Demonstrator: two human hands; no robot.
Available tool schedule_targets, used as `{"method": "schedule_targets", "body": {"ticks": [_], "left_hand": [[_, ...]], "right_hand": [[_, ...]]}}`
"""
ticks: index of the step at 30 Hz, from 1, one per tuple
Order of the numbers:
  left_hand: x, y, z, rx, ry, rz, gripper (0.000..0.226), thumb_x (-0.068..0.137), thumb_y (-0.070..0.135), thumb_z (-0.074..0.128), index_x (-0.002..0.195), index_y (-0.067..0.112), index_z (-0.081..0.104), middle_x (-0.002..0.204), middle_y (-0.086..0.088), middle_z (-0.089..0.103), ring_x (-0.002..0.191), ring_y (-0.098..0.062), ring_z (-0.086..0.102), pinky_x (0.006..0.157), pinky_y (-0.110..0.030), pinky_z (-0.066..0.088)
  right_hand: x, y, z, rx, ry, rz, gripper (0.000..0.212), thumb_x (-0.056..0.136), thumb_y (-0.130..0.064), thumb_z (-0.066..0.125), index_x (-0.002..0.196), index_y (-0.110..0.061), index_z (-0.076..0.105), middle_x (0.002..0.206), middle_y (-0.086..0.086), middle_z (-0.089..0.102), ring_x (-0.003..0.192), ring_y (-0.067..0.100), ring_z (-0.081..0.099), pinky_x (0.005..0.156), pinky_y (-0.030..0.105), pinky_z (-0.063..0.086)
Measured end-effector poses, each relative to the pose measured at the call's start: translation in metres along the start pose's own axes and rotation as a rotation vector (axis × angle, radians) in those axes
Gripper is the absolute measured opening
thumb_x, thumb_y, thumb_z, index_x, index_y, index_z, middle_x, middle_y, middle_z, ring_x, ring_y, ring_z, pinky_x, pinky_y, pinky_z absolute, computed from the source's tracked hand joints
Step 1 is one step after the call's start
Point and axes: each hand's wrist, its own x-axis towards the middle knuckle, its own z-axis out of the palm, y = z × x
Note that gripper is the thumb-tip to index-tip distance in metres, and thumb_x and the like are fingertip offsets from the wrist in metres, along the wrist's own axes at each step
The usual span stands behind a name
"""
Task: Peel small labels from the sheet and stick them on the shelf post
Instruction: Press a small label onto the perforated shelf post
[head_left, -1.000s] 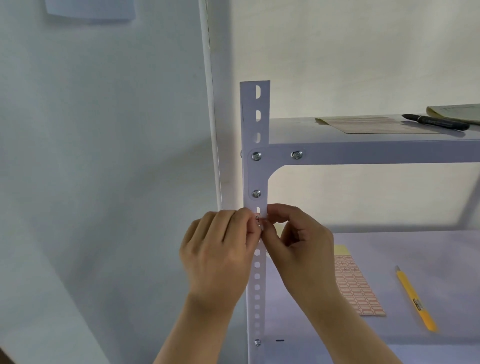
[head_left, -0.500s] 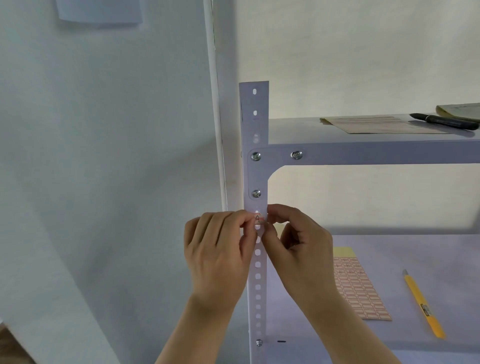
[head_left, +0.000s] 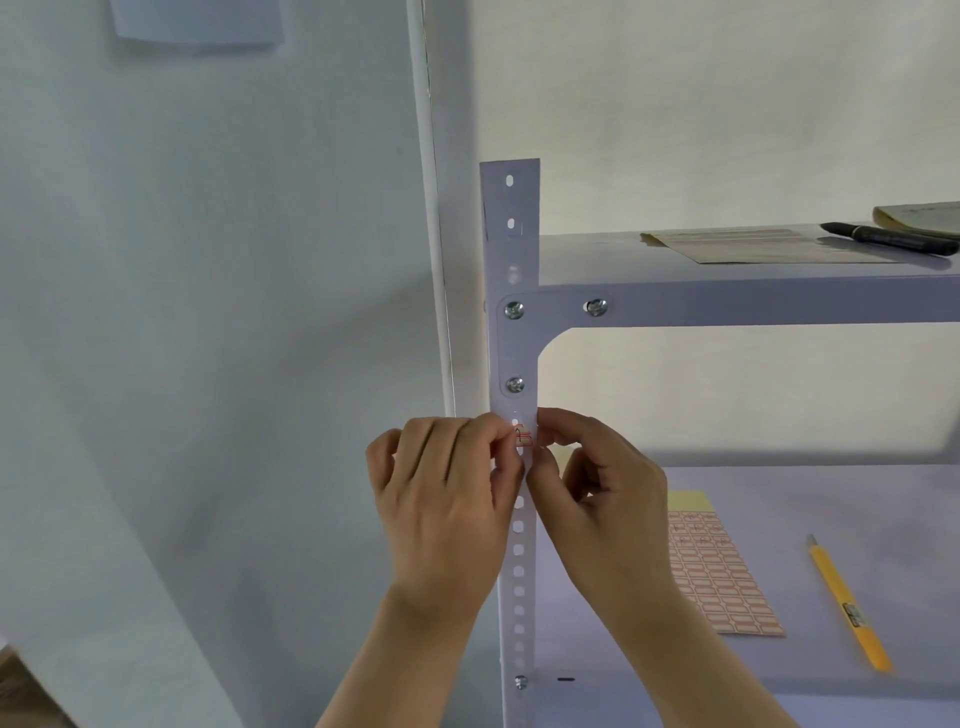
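A white perforated shelf post (head_left: 511, 249) stands upright in the middle. A small white label with red lines (head_left: 524, 435) lies against the post just below the lowest bracket screw. My left hand (head_left: 447, 499) pinches the label's left edge with its fingertips, and my right hand (head_left: 592, 493) pinches its right edge. Both hands meet at the post. The label sheet (head_left: 719, 571), pink-printed with a yellow top strip, lies flat on the lower shelf to the right, partly hidden by my right wrist.
A yellow pen-like tool (head_left: 847, 603) lies on the lower shelf (head_left: 831, 499) at right. The upper shelf (head_left: 597, 254) carries a paper sheet (head_left: 753, 244), a black marker (head_left: 888, 239) and a yellow notepad (head_left: 919, 215). A pale wall (head_left: 208, 312) fills the left.
Both hands stay at the same spot on the post, fingertips shifting slightly on the label. The view has drifted a little.
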Motion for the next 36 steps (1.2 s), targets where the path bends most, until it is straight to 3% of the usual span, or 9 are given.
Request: {"method": "schedule_targets", "body": {"ticks": [8,13,17,22,30,32,36], "left_hand": [[-0.0036,-0.001,-0.0009,-0.037,-0.079,-0.013,0.017,0.096,0.022,0.061,0.084,0.015,0.07,0.076,0.004,0.068,0.073,-0.024,0.061,0.078,-0.037,0.039],[-0.0081,-0.0055,-0.0022,-0.057,0.002,0.021,0.007,0.09,0.02,0.074,0.085,0.017,0.077,0.079,0.005,0.075,0.073,-0.025,0.067,0.076,-0.039,0.043],[-0.0072,-0.0079,-0.0037,-0.04,0.054,0.031,0.003,0.085,0.022,0.081,0.087,0.02,0.081,0.079,0.007,0.077,0.072,-0.025,0.069,0.071,-0.042,0.046],[-0.0023,-0.0055,-0.0043,-0.058,0.054,-0.002,0.005,0.087,0.02,0.077,0.084,0.019,0.08,0.077,0.006,0.076,0.069,-0.026,0.067,0.073,-0.039,0.042],[-0.0019,-0.0041,-0.0046,-0.059,-0.113,0.003,0.016,0.095,0.023,0.064,0.083,0.015,0.07,0.076,0.004,0.069,0.073,-0.026,0.063,0.079,-0.039,0.04],[-0.0003,-0.0034,-0.0053,-0.064,-0.124,0.006,0.015,0.094,0.022,0.064,0.081,0.016,0.069,0.075,0.004,0.068,0.073,-0.026,0.062,0.079,-0.038,0.039],[-0.0002,-0.0021,-0.0073,-0.071,-0.144,0.017,0.019,0.095,0.023,0.06,0.079,0.016,0.068,0.074,0.005,0.067,0.072,-0.025,0.062,0.079,-0.037,0.038]], "right_hand": [[-0.0012,-0.0029,-0.0003,-0.029,-0.001,0.013,0.016,0.084,-0.017,0.067,0.099,-0.017,0.072,0.078,-0.025,0.062,0.044,0.005,0.045,0.051,0.004,0.03],[-0.0024,-0.0017,-0.0009,-0.016,-0.006,0.035,0.019,0.083,-0.016,0.066,0.101,-0.019,0.074,0.075,-0.029,0.061,0.044,0.007,0.044,0.051,0.006,0.032],[-0.0034,-0.0013,-0.0017,-0.006,-0.009,0.035,0.022,0.082,-0.012,0.066,0.101,-0.02,0.073,0.084,-0.018,0.07,0.043,0.009,0.042,0.05,0.012,0.035],[-0.0042,-0.0017,-0.0019,-0.001,-0.024,0.045,0.021,0.084,-0.014,0.067,0.103,-0.021,0.073,0.087,-0.014,0.073,0.043,0.009,0.042,0.049,0.012,0.035],[-0.0053,-0.0046,-0.0039,-0.014,-0.028,0.073,0.022,0.084,-0.006,0.069,0.103,-0.018,0.074,0.074,-0.025,0.064,0.042,0.007,0.044,0.05,0.005,0.031],[-0.0054,-0.0054,-0.0039,-0.006,-0.022,0.081,0.02,0.084,-0.01,0.067,0.101,-0.018,0.074,0.066,-0.031,0.059,0.042,0.006,0.044,0.049,0.004,0.031],[-0.005,-0.0077,-0.0045,0.019,-0.014,0.076,0.023,0.083,-0.02,0.06,0.1,-0.025,0.073,0.073,-0.028,0.064,0.042,0.007,0.043,0.049,0.007,0.032]]}}
